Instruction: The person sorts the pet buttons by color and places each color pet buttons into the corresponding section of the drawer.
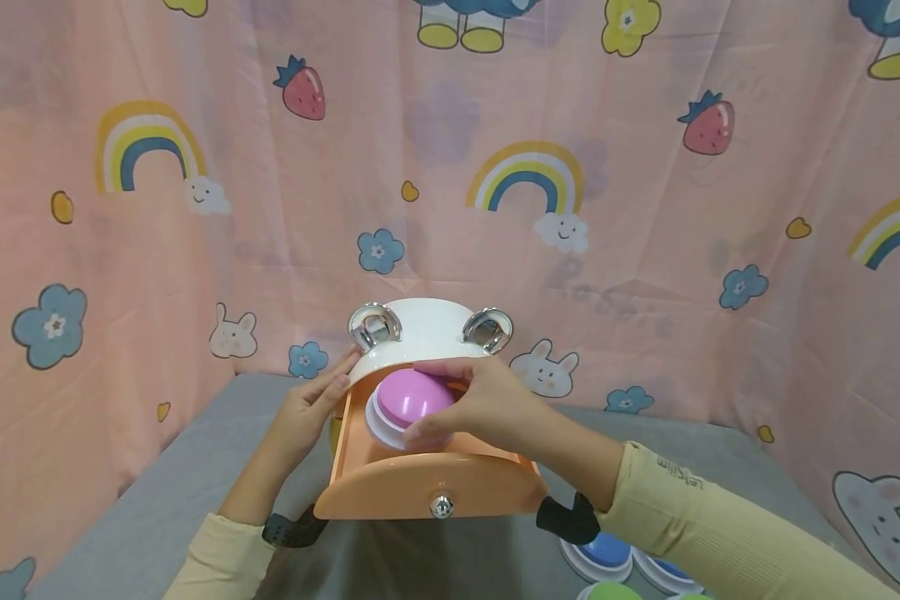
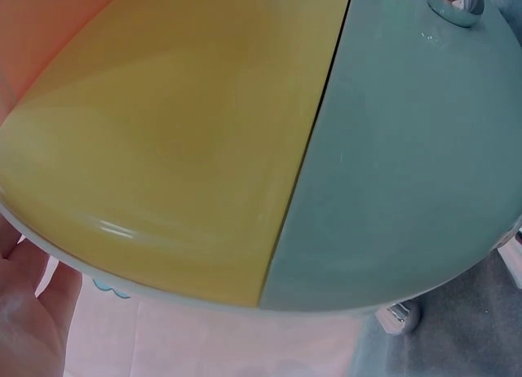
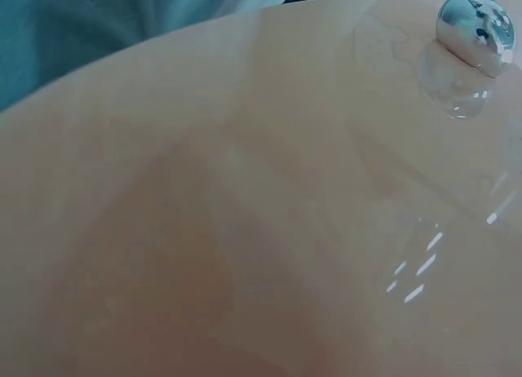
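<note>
A small white rounded cabinet (image 1: 429, 327) with two chrome rings on top stands in the middle of the head view. Its orange drawer (image 1: 390, 492) is pulled out towards me. Inside the drawer, my right hand (image 1: 498, 404) grips a round button with a pink dome (image 1: 414, 396) and a white base, fingers over the far side and thumb at the near side. My left hand (image 1: 315, 410) rests against the cabinet's left side, fingers extended. The left wrist view shows the yellow (image 2: 179, 148) and green (image 2: 400, 157) drawer fronts, with left fingers beside the rim.
Several more domed buttons, blue (image 1: 603, 550) and green (image 1: 611, 592), lie on the grey cloth (image 1: 217, 467) at the lower right, partly behind my right sleeve. A pink patterned curtain (image 1: 450, 100) hangs behind and at both sides. The drawer has a chrome knob (image 3: 477, 33).
</note>
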